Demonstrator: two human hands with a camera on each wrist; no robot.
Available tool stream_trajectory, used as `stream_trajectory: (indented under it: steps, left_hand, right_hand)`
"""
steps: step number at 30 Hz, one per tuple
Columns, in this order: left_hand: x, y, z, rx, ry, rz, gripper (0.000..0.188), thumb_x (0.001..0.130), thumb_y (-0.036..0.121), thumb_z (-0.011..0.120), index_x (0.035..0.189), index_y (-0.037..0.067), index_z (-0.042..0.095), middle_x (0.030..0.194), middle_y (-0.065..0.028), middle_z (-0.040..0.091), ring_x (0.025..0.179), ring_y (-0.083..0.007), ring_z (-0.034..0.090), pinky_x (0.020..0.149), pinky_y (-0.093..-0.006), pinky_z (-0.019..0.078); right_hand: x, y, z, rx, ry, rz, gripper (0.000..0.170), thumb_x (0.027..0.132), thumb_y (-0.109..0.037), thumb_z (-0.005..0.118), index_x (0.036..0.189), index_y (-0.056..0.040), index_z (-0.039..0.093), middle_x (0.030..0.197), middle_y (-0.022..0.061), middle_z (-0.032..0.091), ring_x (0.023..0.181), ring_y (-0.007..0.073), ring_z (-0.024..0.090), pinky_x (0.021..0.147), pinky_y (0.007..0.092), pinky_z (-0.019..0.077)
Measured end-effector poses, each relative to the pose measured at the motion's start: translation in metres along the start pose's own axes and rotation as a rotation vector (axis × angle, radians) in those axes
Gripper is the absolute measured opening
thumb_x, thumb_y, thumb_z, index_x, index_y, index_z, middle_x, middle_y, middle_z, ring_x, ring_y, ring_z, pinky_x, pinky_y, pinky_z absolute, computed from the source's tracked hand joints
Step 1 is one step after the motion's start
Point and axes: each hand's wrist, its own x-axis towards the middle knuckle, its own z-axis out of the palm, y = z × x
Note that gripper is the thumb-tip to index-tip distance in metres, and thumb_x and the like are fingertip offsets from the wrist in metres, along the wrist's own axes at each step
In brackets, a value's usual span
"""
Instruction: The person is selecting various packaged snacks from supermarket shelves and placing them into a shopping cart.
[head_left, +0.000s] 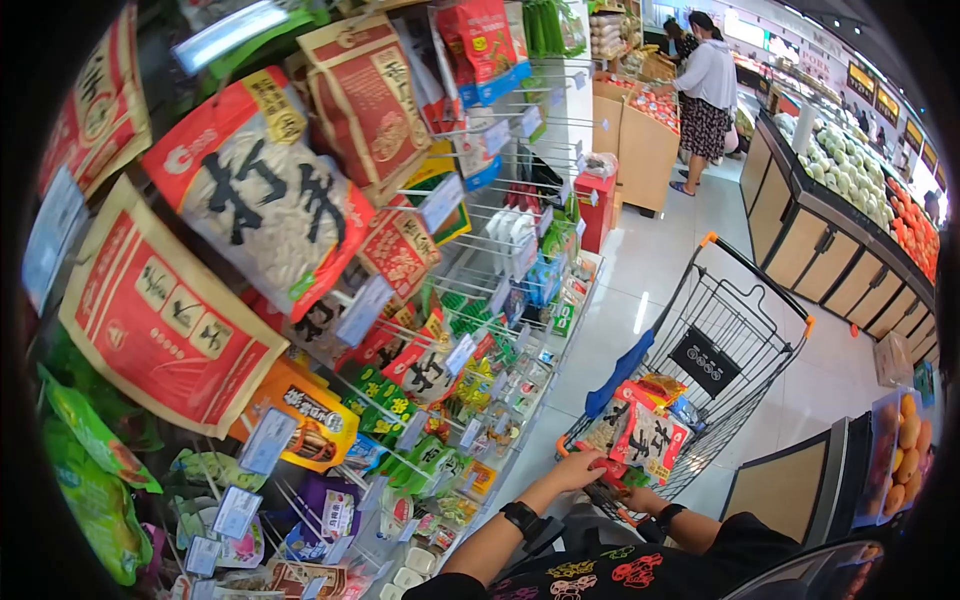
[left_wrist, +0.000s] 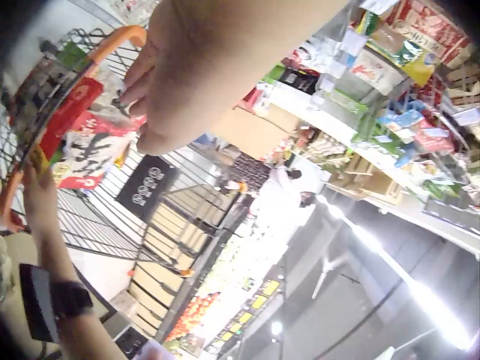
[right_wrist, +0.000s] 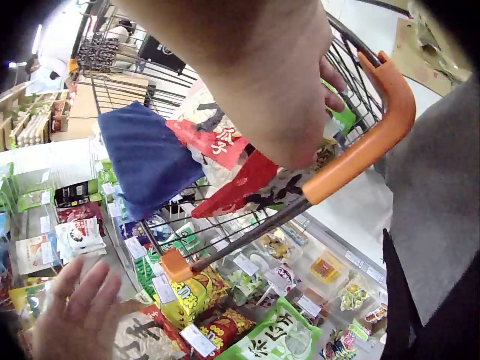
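Observation:
In the head view my left hand (head_left: 578,470) reaches over the cart handle, beside the red end of a bag of seeds (head_left: 606,468). The right wrist view shows this left hand (right_wrist: 81,309) with its fingers spread and nothing in them. My right hand (head_left: 648,500) holds the bag by its green corner, inside the cart; the palm and forearm cover part of it in the right wrist view. Another red-and-white bag of seeds (head_left: 650,440) with black lettering lies in the shopping cart (head_left: 740,330). A dark blue cloth (right_wrist: 146,154) hangs over the cart's side.
Shelves of hanging snack packets (head_left: 270,195) line the left side. The cart's orange handle corner (right_wrist: 367,150) is close to my body. A shopper (head_left: 705,90) stands farther up the aisle by wooden bins. Produce stands (head_left: 840,220) and a box of round fruit (head_left: 895,460) are at right.

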Motion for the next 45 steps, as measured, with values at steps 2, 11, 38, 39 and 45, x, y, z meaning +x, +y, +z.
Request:
stream_trajectory:
  steps: [2,11,38,39,45]
  left_hand:
    - [-0.017,0.035,-0.044,-0.047,0.013,-0.046,0.035,0.079,0.018,0.056,0.111,0.005,0.049,0.092,-0.0106,0.058,0.086,-0.0196,0.056,0.074,-0.0293,0.0436]
    - [-0.113,0.116,-0.188,-0.905,0.726,0.206,0.031,0.081,0.002,0.045,0.112,0.002,0.045,0.113,-0.0102,0.051,0.106,-0.0196,0.049,0.093,-0.0308,0.0366]
    - [-0.131,-0.014,-0.385,-0.279,1.792,0.057,0.055,0.076,0.006,0.052,0.125,-0.002,0.029,0.128,-0.0192,0.036,0.118,-0.0284,0.035,0.098,-0.0338,0.0245]
    - [-0.144,0.043,-0.369,-0.256,1.764,0.031,0.055,0.076,0.007,0.053,0.125,-0.002,0.03,0.128,-0.0192,0.036,0.118,-0.0286,0.035,0.098,-0.0337,0.0247]
    - [-0.151,-0.057,-0.387,0.076,1.675,-0.268,0.062,0.074,0.022,0.059,0.124,-0.002,0.031,0.126,-0.0219,0.037,0.116,-0.0356,0.034,0.096,-0.0375,0.0265]
  right_hand:
    - [0.002,-0.012,-0.005,-0.075,0.087,0.055,0.055,0.074,-0.046,0.048,0.101,0.0021,0.053,0.093,0.0232,0.059,0.086,0.0371,0.057,0.077,0.0399,0.0449]
    - [0.0,-0.144,-0.153,-0.356,0.382,-0.28,0.049,0.074,-0.041,0.055,0.102,-0.0007,0.053,0.092,0.0197,0.058,0.086,0.0345,0.056,0.079,0.0415,0.0439]
    - [0.066,-0.568,-0.256,0.584,-0.203,-0.857,0.031,0.085,-0.02,0.048,0.111,-0.0031,0.05,0.106,0.007,0.056,0.093,0.0157,0.055,0.079,0.0291,0.0452]
    - [0.069,-0.573,-0.254,0.591,-0.202,-0.855,0.031,0.085,-0.02,0.048,0.112,-0.0032,0.05,0.107,0.007,0.056,0.093,0.0157,0.055,0.079,0.0291,0.045]
    - [0.083,-0.581,-0.25,0.62,-0.191,-0.84,0.033,0.085,-0.021,0.048,0.112,-0.0035,0.049,0.108,0.0068,0.055,0.095,0.0157,0.054,0.081,0.0295,0.0437]
